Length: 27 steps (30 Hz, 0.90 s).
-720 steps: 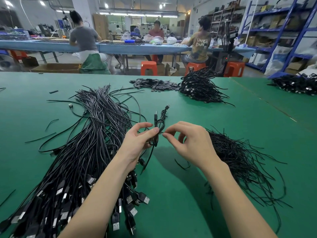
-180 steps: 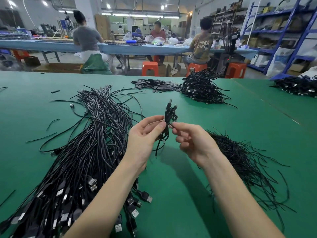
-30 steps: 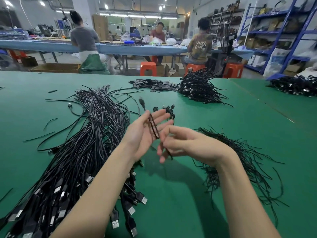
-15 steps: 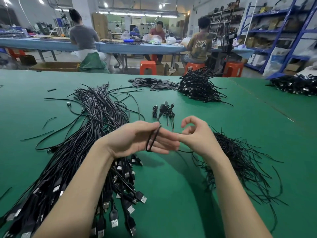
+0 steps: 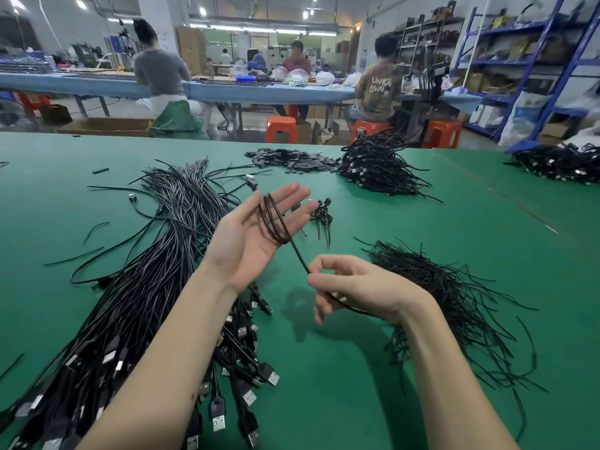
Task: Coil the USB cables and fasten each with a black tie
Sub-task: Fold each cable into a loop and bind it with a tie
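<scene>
The left hand (image 5: 251, 237) is raised palm up, fingers straight, with a cable (image 5: 273, 220) looped around them. The right hand (image 5: 358, 289) pinches the cable's tail just below. Ties (image 5: 454, 303) lie heaped on the table (image 5: 487, 228) to the right.

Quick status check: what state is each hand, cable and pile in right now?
Left hand: open, palm up, fingers straight.
Cable in hand: partly coiled round the left fingers, untied.
Right hand: pinching the cable's free length.
Loose cable pile: uncoiled, left of the arms.
Black ties: heaped loose, right.
Finished bundle: coiled, lying on the table.
</scene>
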Tool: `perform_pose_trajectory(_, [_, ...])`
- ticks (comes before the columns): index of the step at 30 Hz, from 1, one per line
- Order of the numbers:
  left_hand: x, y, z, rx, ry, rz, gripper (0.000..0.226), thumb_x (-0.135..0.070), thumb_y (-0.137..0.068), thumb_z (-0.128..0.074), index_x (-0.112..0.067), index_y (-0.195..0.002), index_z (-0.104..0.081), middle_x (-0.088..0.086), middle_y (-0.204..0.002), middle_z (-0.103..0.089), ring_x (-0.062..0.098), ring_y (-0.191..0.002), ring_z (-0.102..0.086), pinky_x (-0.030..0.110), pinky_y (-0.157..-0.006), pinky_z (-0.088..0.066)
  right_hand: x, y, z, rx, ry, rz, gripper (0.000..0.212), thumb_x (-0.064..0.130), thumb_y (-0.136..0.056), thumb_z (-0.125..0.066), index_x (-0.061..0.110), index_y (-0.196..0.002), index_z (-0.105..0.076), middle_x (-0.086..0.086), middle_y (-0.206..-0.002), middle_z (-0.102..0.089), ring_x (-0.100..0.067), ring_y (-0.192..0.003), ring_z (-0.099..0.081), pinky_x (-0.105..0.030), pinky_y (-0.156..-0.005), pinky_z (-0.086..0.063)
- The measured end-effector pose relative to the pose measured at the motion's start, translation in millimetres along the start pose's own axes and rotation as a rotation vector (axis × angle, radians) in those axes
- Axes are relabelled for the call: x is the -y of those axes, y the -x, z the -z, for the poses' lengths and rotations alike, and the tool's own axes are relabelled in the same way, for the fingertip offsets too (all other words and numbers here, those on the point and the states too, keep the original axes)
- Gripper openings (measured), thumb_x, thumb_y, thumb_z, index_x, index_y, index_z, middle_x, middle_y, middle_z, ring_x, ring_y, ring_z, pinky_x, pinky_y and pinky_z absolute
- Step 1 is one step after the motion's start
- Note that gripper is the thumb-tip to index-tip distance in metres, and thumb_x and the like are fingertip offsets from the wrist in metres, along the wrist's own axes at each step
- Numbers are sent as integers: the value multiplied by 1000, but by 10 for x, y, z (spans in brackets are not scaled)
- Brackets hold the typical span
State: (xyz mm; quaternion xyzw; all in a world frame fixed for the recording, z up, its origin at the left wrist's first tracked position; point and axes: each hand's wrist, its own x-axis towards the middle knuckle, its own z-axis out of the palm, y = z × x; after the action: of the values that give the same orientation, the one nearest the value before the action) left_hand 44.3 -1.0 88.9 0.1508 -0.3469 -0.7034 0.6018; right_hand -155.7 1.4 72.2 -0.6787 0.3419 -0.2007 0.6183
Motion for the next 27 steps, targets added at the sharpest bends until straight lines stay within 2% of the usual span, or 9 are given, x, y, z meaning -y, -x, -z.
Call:
perform_pose_trajectory(3, [-47, 30, -9, 54, -43, 10, 51, -31, -108, -30, -1, -125, -67, 15, -133, -64, 22, -104, -71, 22, -73, -59, -132, -29, 27, -54, -13, -100, 26, 36, -101, -59, 17, -86, -50, 2, -54, -47, -18, -51, -52, -36, -74, -55])
perform_pose_trajectory(6, [-57, 82, 16, 143, -210, 86, 48, -36, -103, -37, -8, -121, -71, 13, -131, -65, 16, -89, -73, 19, -67, -56, -191, -42, 88, -160, -75, -192, 27, 40, -97, -65, 20, -84, -52, 7, -57, -37, -12, -47, -35, -24, -52, -49])
perform_pose_trajectory(11, [-7, 74, 71, 338, -536, 411, 52, -44, -101, -43, -6, -124, -69, 19, -130, -65, 32, -104, -71, 28, -78, -60, -88, -53, 212, -448, -226, -143, 12, 8, -102, -52, 17, -94, -54, 5, -58, -53, -5, -45, -33, -16, -40, -20])
perform_pose_trajectory(14, [171, 28, 77, 238, -738, 590, 50, -41, -103, -41, -2, -121, -66, 17, -125, -68, 33, -113, -68, 36, -88, -59, 70, -42, 196, -536, -310, -14, 19, -2, -101, -47, 16, -99, -54, -4, -70, -64, -5, -45, -36, -15, -38, -24])
perform_pose_trajectory(18, [335, -31, 41, 25, -741, 438, 42, -32, -108, -37, -2, -115, -65, 10, -112, -74, 28, -105, -71, 35, -87, -60, 231, -91, 4, -536, -130, 148, 23, 1, -102, -48, 18, -94, -60, -5, -84, -61, -6, -50, -44, -16, -46, -38])
perform_pose_trajectory(22, [345, -78, -15, -161, -490, 218, 46, -31, -110, -29, 4, -109, -60, 10, -80, -70, 18, -67, -68, 32, -66, -58, 290, -87, -121, -367, -85, 200, 31, -7, -101, -44, 12, -85, -63, -5, -76, -58, -13, -61, -48, -20, -53, -44])
perform_pose_trajectory(23, [337, -91, -19, -192, -444, 195, 49, -31, -110, -26, 3, -109, -60, 14, -85, -71, 19, -68, -68, 31, -63, -58, 285, -77, -138, -310, -41, 167, 30, -8, -100, -43, 9, -86, -63, -5, -75, -58, -14, -61, -49, -22, -56, -47])
perform_pose_trajectory(25, [318, -109, -29, -204, -386, 184, 51, -32, -110, -22, 0, -114, -62, 14, -105, -74, 19, -89, -73, 29, -71, -60, 268, -65, -174, -224, 53, 93, 27, -8, -101, -43, 5, -89, -63, -8, -85, -61, -16, -65, -55, -27, -63, -54])
perform_pose_trajectory(27, [320, -119, -38, -213, -330, 164, 50, -32, -110, -23, -1, -112, -64, 13, -108, -75, 19, -99, -73, 28, -77, -60, 244, -70, -190, -207, 102, 57, 24, -8, -101, -45, 2, -90, -64, -10, -91, -62, -15, -66, -60, -31, -70, -59])
